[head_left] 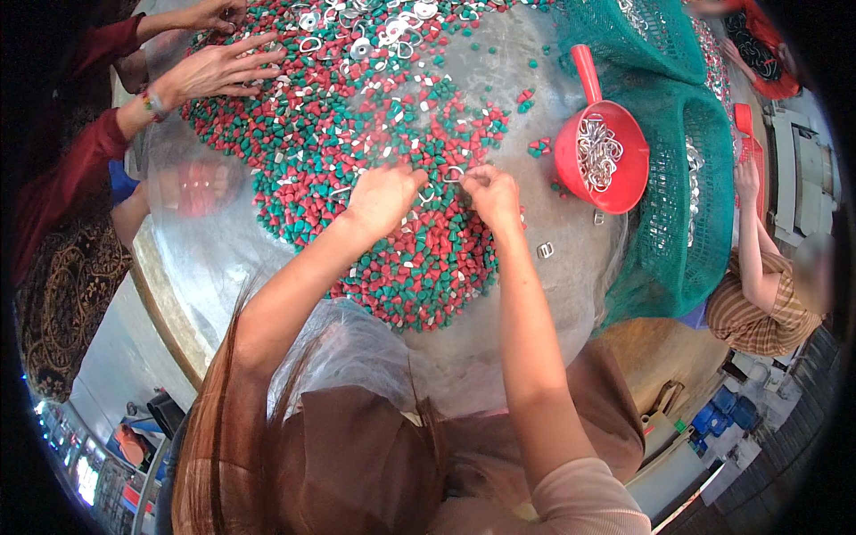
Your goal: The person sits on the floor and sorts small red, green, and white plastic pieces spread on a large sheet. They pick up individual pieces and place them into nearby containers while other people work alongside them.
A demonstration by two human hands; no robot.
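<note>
A wide pile of small red, green and white cone-shaped tumbling stones (pixel 437 259) lies before me on a plastic-covered table (pixel 544 294). Over its middle, my left hand (pixel 385 198) has its fingers curled together among the stones; what they hold, if anything, is hidden. A bent silver metal piece (pixel 340 192) sticks out of the pile beside that wrist. My right hand (pixel 493 192) pinches thumb to finger at a small silver metal ring (pixel 455 174). To its right a red plastic dipper (pixel 629 169) holds several shiny metal rings (pixel 597 153).
Two green mesh baskets (pixel 682 209) (pixel 642 40) stand on the right with metal parts inside. Loose silver buckles (pixel 546 251) lie near the dipper. More metal pieces (pixel 401 27) rest on the far pile. Another person's hands (pixel 214 69) reach in from the left; others sit at right.
</note>
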